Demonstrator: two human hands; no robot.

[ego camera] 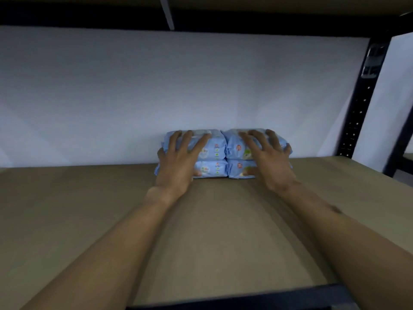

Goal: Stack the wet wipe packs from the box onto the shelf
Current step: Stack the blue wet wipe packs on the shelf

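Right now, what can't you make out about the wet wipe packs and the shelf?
Head view only:
Box: outside the frame, so remaining packs unknown.
Print on the wet wipe packs: blurred, partly covered by the left hand and right hand.
Any packs behind the front four: hidden by them.

A plain white wall [156,86] fills the back, a black perforated upright [359,108] stands at right, and a dark beam [89,17] runs overhead
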